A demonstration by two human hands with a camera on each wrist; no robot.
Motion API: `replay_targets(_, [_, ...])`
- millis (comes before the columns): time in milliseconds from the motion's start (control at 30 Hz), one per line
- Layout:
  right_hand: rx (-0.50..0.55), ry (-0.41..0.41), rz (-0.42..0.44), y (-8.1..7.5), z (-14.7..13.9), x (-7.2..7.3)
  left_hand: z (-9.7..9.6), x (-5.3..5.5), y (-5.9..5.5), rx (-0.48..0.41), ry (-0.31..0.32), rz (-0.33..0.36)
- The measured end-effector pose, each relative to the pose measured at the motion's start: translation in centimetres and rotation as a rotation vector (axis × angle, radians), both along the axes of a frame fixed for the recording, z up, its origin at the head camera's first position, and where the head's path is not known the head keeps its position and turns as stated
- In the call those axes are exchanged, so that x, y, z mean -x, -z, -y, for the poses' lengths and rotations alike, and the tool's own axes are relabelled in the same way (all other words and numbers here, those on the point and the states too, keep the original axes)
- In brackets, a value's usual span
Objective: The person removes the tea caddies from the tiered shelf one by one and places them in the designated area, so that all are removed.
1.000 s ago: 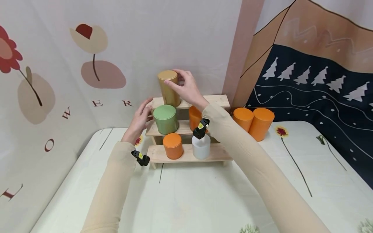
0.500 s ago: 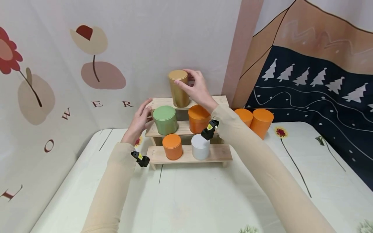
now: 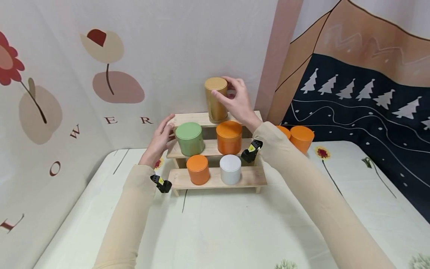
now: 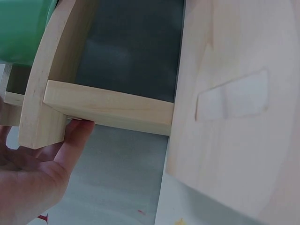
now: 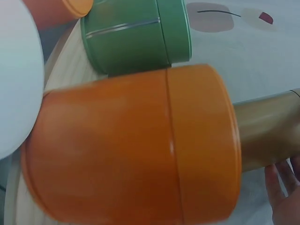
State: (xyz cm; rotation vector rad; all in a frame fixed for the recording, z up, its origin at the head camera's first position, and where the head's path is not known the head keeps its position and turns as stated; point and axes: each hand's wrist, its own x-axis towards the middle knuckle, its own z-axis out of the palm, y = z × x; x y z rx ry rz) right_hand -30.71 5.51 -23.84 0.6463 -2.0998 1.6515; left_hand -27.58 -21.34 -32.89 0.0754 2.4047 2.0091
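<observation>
In the head view my right hand (image 3: 237,101) holds a tall gold canister (image 3: 216,102) at the back of a three-tier wooden stand (image 3: 198,119), thumb on its near side. The canister is upright on or just above the top tier; I cannot tell which. My left hand (image 3: 160,140) rests against the stand's left end, its fingertips touching the wooden frame (image 4: 108,105) in the left wrist view. A green canister (image 3: 189,139) and an orange canister (image 3: 229,137) stand on the middle tier. Below them are a smaller orange canister (image 3: 198,170) and a white canister (image 3: 230,169).
Two more orange canisters (image 3: 301,139) stand on the table to the right, partly hidden behind my right sleeve. A printed cloth (image 3: 201,45) hangs close behind the stand. The pale tablecloth (image 3: 218,224) stretches out in front.
My right hand has moved to the right along the top tier with the gold canister. The left hand stays at the stand's left end.
</observation>
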Motion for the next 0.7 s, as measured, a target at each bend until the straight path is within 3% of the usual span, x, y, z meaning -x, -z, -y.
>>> replay_targets(400, [-0.034, 0.081, -0.032, 0.2, -2.6, -0.4, -0.1, 0.1, 0.0, 0.002, 0.016, -0.005])
replay_targets(567, [-0.044, 0.096, -0.032, 0.2, -3.4, -0.8, -0.4, -0.9, -1.1, -0.009, 0.029, 0.006])
replay_targets(700, [-0.055, 0.11, -0.038, 0.1, -4.2, -1.2, -0.3, -0.8, -1.0, 0.0, 0.029, 0.002])
